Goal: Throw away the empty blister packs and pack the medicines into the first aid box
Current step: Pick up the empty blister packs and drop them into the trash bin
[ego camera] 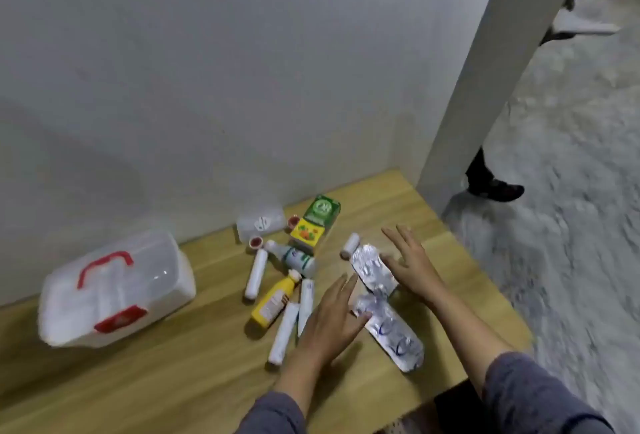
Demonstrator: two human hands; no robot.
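Two silver blister packs lie on the wooden table [138,381]: one [372,269] farther back, one [398,336] nearer. My right hand [410,262] lies flat with straight fingers, touching the far pack's right edge. My left hand [334,321] is also flat, its fingers at the near pack's left end. To the left lie several white tubes [257,272], a yellow bottle [275,300], a white bottle [298,258], and a green and yellow box [315,224]. The white first aid box [114,289] with a red handle stands closed at the far left.
A clear small container [259,224] sits against the wall, with two small red caps [256,243] near it. A white roll [349,245] lies by the far pack. The table's right edge drops to a grey floor, where a person's shoe [495,187] shows.
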